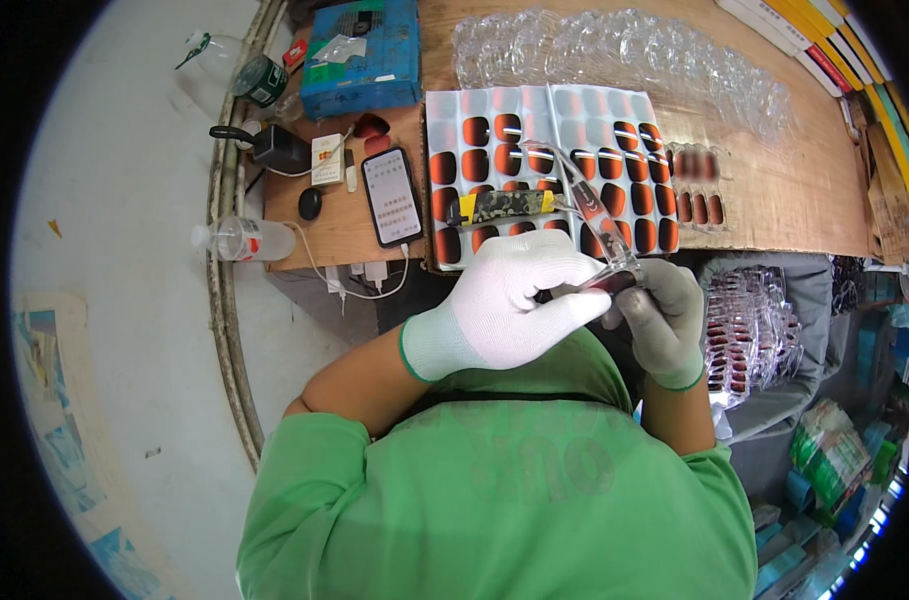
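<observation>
Both my hands wear white knit gloves and meet over the table's near edge. Between them is a clear plastic glasses frame (603, 222), its temples pointing away from me. My left hand (515, 300) pinches the frame's front at a dark reddish lens (615, 283). My right hand (667, 315), its glove greyer at the fingers, grips the other side of the front. Just beyond lies a white tray sheet (560, 118) with rows of dark-to-orange lenses (612, 163). On it rests a tool with a yellow and dark patterned handle (505, 206).
Clear frames (615, 50) line the table's back. Lensed glasses (750, 330) fill a grey-lined bin at right. A phone (393, 197) with a cable, a small box (327, 158), a blue box (362, 60) and a bottle (243, 240) are at left.
</observation>
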The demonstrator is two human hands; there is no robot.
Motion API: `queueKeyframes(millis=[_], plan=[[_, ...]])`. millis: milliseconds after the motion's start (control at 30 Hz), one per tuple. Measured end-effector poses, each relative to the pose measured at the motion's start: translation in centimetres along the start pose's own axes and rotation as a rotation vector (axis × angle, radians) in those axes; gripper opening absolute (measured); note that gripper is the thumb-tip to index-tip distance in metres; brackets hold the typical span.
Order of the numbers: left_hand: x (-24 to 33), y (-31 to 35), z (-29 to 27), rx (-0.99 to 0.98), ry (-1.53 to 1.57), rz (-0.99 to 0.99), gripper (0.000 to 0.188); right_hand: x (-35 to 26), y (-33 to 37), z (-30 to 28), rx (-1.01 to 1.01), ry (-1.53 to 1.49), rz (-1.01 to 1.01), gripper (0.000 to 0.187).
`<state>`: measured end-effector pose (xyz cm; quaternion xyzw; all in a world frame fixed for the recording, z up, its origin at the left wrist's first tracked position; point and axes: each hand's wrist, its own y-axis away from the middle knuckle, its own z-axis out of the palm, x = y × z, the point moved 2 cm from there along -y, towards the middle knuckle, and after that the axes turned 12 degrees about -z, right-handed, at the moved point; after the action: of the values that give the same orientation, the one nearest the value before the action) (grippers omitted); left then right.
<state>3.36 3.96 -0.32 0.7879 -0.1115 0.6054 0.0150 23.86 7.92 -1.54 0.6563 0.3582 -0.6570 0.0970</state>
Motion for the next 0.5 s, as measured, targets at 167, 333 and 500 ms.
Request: queueKeyframes(millis=[167, 333, 500], plan=[[-0.4, -0.2, 0.7, 0.074, -0.051, 0.008, 0.011, -0.1, 0.0, 0.5, 0.087, 0.039, 0.074, 0.018], [-0.7, -0.1, 1.5, 0.175, -0.167, 0.018, 0.017, -1.0, -0.2, 1.1, 0.078, 0.253, 0.073, 0.015], [0.2, -0.5, 1.8, 0.23, -0.257, 0.054, 0.016, -1.7, -0.4, 0.6, 0.06, 0.373, -0.014, 0.016]])
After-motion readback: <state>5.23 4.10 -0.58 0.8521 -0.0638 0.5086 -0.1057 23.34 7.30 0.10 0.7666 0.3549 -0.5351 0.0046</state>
